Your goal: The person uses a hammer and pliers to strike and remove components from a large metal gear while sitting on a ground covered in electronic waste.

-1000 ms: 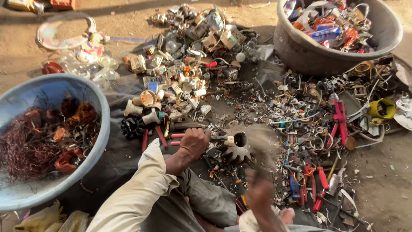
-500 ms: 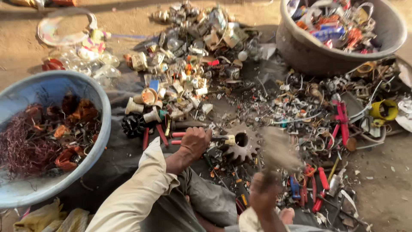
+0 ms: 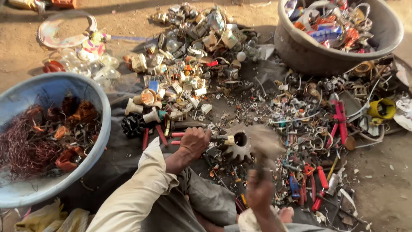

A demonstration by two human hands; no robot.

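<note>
My left hand [image 3: 195, 142] is closed on a small tool with a pale tip, held against a rusty toothed gear [image 3: 238, 146] that lies on a dark cloth. My right hand [image 3: 259, 193] grips the handle of a hammer [image 3: 264, 144], whose head is motion-blurred just right of the gear's centre hole. Red-handled pliers [image 3: 159, 135] lie just left of my left hand. My light sleeve covers the left forearm.
A blue basin [image 3: 96, 92] at the left holds copper wire and rusty parts. A grey tub [image 3: 300, 49] of mixed scrap stands at the back right. Heaps of sockets, wires and plastic bits [image 3: 193, 64] cover the cloth; several red tools [image 3: 317, 184] lie at the right.
The blurred hammer has swung in my right hand above the gear. My left hand has stayed in place on the small tool.
</note>
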